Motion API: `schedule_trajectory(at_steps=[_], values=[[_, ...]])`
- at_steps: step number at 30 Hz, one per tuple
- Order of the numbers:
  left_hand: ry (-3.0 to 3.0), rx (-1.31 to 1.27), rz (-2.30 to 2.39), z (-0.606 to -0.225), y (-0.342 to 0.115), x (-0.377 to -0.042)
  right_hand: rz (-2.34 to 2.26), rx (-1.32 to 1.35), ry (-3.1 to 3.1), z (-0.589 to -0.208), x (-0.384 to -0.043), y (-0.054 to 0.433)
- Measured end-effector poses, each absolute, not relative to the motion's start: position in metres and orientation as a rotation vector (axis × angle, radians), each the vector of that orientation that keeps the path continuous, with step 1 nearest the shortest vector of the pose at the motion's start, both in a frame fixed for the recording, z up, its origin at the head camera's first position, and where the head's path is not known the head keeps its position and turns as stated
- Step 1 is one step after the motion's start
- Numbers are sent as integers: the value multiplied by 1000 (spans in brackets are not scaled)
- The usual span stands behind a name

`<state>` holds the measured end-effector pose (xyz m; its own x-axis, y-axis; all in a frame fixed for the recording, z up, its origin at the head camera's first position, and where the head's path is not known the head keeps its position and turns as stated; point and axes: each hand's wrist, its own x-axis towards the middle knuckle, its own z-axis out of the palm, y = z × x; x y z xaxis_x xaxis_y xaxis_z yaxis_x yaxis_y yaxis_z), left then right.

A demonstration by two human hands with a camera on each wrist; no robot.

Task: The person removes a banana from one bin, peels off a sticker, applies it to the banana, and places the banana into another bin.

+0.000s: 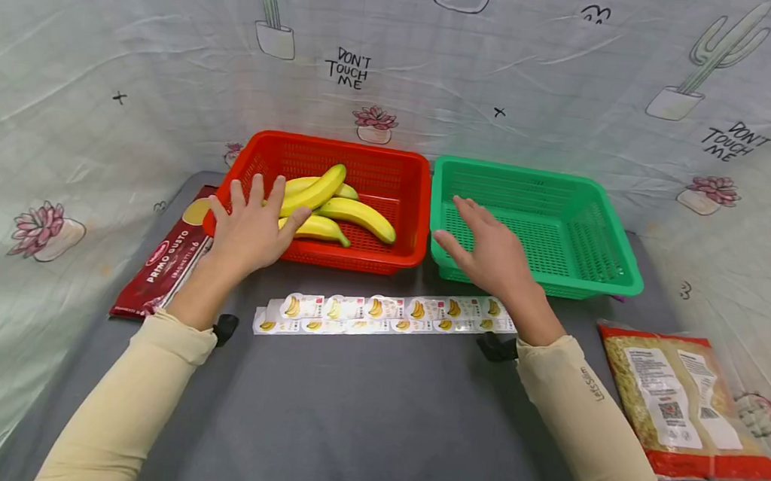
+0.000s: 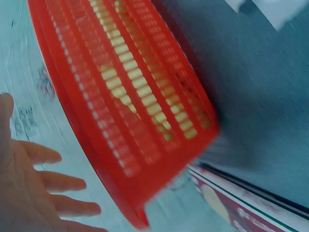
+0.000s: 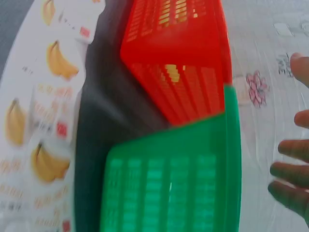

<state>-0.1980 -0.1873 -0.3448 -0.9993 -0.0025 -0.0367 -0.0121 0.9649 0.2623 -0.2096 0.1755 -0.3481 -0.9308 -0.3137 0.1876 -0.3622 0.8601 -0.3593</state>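
Observation:
Several yellow bananas (image 1: pixel 358 216) lie in the red plastic basket (image 1: pixel 392 158) at the back of the table. My left hand (image 1: pixel 251 226) is over that basket's front left corner, fingers spread and nothing held. In the left wrist view its fingers (image 2: pixel 67 181) show beside the red basket wall. To the right stands a green basket (image 1: pixel 525 282) with nothing in it. My right hand (image 1: pixel 489 252) hovers at its front left part, fingers extended, palm turned inward and holding nothing. Two strips of banana stickers (image 1: pixel 379 315) lie on the grey table in front of the baskets.
A dark red spaghetti packet (image 1: pixel 169 261) lies at the left, partly under the red basket's side. At the right lies a clear bag with red ends (image 1: pixel 685 400), filled with pale grains or pasta. A printed white curtain (image 1: pixel 439 71) hangs behind and along both sides.

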Motion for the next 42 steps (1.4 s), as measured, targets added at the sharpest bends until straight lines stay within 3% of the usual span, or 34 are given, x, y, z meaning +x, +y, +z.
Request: schedule_trajectory(at_steps=[10,19,42], values=[[3195,-272,710,-350,-245,-189,795,781,-2904,-346,-236,102],[3100,-463,1165,-362,-268,-193,1015,793,-3078,-348,-267,45],[2811,-790,1683,-374,-273,-193,1213,748,-3288,-382,-308,8]])
